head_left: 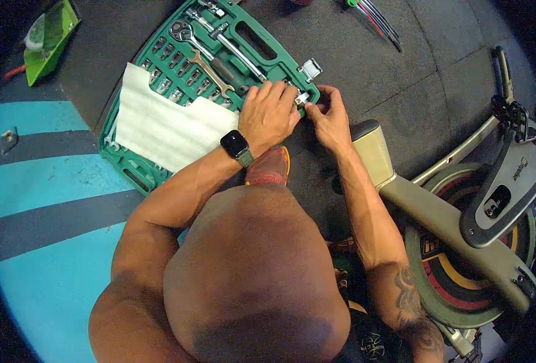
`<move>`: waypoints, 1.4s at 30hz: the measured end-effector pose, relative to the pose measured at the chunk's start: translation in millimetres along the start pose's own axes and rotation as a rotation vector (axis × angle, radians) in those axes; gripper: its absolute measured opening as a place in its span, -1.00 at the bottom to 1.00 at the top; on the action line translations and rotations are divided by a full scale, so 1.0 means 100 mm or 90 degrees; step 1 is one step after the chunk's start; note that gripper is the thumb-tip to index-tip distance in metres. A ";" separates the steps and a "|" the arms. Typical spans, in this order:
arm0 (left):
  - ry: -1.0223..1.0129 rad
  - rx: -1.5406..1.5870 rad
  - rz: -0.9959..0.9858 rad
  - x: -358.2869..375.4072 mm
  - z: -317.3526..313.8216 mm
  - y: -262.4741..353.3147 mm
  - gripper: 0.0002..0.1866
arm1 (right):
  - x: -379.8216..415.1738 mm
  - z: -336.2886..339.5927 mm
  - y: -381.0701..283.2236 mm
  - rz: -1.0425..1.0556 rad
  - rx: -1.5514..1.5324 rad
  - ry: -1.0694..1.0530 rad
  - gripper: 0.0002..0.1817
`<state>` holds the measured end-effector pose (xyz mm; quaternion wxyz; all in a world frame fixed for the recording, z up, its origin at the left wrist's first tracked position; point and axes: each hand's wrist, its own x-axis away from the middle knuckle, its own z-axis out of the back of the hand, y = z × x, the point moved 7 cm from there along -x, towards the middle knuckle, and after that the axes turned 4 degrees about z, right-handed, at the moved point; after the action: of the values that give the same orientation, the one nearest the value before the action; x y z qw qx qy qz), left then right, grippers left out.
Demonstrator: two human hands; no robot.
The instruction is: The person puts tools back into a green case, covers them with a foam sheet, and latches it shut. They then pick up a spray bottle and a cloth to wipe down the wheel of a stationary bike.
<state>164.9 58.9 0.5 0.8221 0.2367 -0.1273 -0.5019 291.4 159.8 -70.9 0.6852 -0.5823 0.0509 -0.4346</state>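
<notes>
A green tool case (274, 36) lies spread on the floor in front of me, with a ratchet (183, 31), an open-end wrench (212, 71) and rows of sockets (164, 85) in it. My left hand (269, 110), a watch on its wrist, lies over the near right end of the case, fingers stretched forward and slightly bent; its thumb is mostly hidden. At the case's corner, my right hand (331, 118) has thumb and index finger closed around a small silver metal piece (302, 98). A pale foam sheet (171, 121) covers part of the sockets.
On the right stands an exercise bike (437, 206). A raised metal latch (309, 69) sticks out from the case edge. Thin screwdriver-like rods (380, 21) lie at the top, a green dustpan (50, 45) at upper left. My shoe (268, 166) is close beside the case.
</notes>
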 end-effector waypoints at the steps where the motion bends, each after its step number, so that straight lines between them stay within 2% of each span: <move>1: 0.000 0.009 -0.004 0.01 -0.03 -0.02 -0.76 | 0.00 0.00 0.00 -0.002 -0.002 0.000 -0.51; 6: 0.032 0.085 0.006 0.04 -0.08 -0.06 -0.76 | 0.00 0.02 -0.10 -0.007 0.035 0.000 -0.51; 10: 0.066 0.118 -0.041 -0.01 -0.10 -0.03 -0.76 | 0.02 0.01 -0.13 0.083 0.004 0.035 -0.53; 12: 0.055 0.115 -0.068 -0.05 -0.13 0.00 -0.75 | 0.05 0.04 -0.10 0.054 -0.015 0.052 -0.55; 16: 0.060 0.100 -0.023 -0.16 -0.14 0.02 -0.75 | 0.04 0.06 -0.02 0.018 -0.036 0.059 -0.59; 18: 0.062 0.123 -0.006 -0.19 -0.11 0.00 -0.76 | 0.00 0.05 0.05 0.074 -0.028 0.057 -0.60; 19: 0.046 0.118 -0.036 -0.16 -0.10 0.01 -0.76 | -0.01 0.04 0.07 0.102 -0.025 0.055 -0.60; 22: 0.011 0.089 -0.133 -0.03 -0.08 0.00 -0.76 | 0.01 0.07 0.09 0.068 -0.031 0.075 -0.59; 26: -0.022 0.060 -0.102 -0.02 -0.12 0.03 -0.72 | -0.01 0.15 -0.02 0.016 -0.077 0.100 -0.61; 29: -0.039 0.032 -0.053 -0.08 -0.11 0.06 -0.75 | -0.12 0.28 -0.12 0.065 -0.043 0.143 -0.60; 30: -0.077 0.023 -0.044 -0.08 -0.14 0.06 -0.67 | -0.16 0.32 -0.20 0.077 -0.028 0.146 -0.59; 32: -0.018 0.042 -0.038 -0.05 -0.04 0.09 -0.61 | -0.22 0.41 -0.32 0.096 -0.002 0.151 -0.57; 33: 0.011 0.054 -0.034 -0.02 0.00 0.10 -0.58 | -0.26 0.41 -0.36 0.117 0.044 0.118 -0.56; 34: -0.029 0.025 -0.031 0.05 -0.04 0.07 -0.46 | -0.28 0.42 -0.40 0.136 0.090 0.085 -0.54; 35: -0.034 -0.015 -0.030 0.11 -0.04 0.07 -0.44 | -0.30 0.39 -0.43 0.156 0.136 0.050 -0.52; 36: -0.040 -0.056 -0.028 0.17 -0.03 0.08 -0.42 | -0.26 0.35 -0.50 0.112 0.156 0.009 -0.47; 39: -0.073 -0.102 -0.021 0.29 -0.05 0.05 -0.33 | -0.13 0.12 -0.54 0.223 0.233 -0.114 -0.41; 42: -0.068 -0.102 -0.013 0.33 -0.06 0.05 -0.33 | -0.04 0.01 -0.54 0.214 0.263 -0.088 -0.37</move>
<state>186.7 33.5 -2.4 0.8254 0.1447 -0.1281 -0.5304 260.7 166.4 -26.4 0.8538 -0.4419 0.0105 -0.2752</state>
